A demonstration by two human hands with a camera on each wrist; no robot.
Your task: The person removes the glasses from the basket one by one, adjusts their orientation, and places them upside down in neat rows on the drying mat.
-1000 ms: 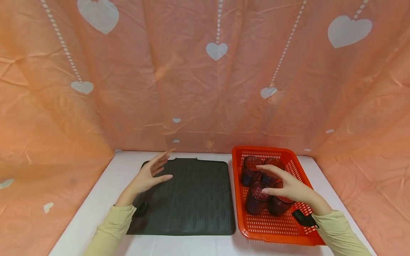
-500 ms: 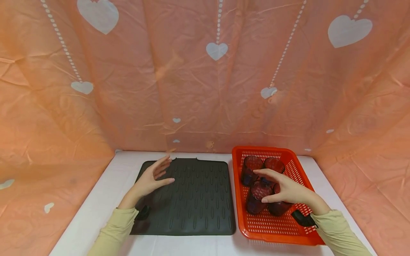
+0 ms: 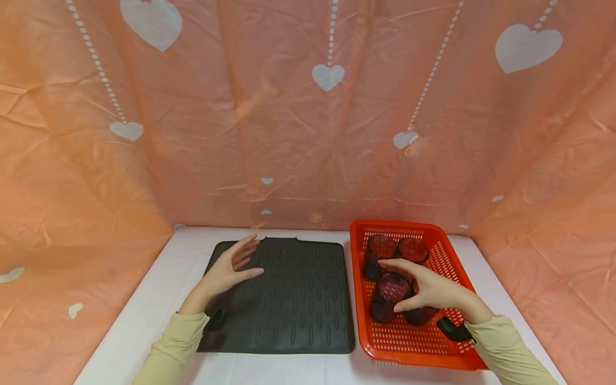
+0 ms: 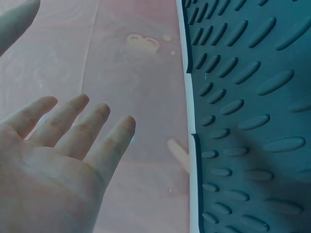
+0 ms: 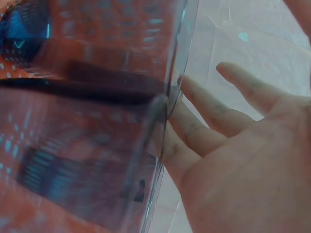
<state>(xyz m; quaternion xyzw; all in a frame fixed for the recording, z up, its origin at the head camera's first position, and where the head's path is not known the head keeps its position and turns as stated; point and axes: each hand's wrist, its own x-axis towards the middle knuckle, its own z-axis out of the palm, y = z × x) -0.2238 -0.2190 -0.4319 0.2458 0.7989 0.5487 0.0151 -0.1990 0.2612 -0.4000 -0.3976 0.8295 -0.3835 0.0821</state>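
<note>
Several dark purple, see-through drinking glasses stand grouped in a red-orange plastic basket [image 3: 360,315] on the right. My right hand [image 3: 438,289] hangs over the near pair, thumb and fingers spread around the upper part of the near-left glass [image 3: 383,307]. It partly hides the near-right glass [image 3: 420,315]. In the right wrist view the fingers [image 5: 209,114] reach past the clear glass rims; whether they touch is unclear. My left hand [image 3: 226,275] hovers over the left side of a dark ribbed mat [image 3: 303,299], fingers relaxed and holding nothing.
The far glasses [image 3: 414,250] stand at the back of the basket. A white tabletop [image 3: 269,369] lies beneath the mat and basket. Orange sheeting [image 3: 289,160] with pale hearts closes off the back and both sides. Dark straps [image 3: 454,330] sit at both wrists.
My right hand has come slightly down and nearer around the near-left glass. The left hand has shifted slightly right and downward over the mat. The glasses and mat stay put.
</note>
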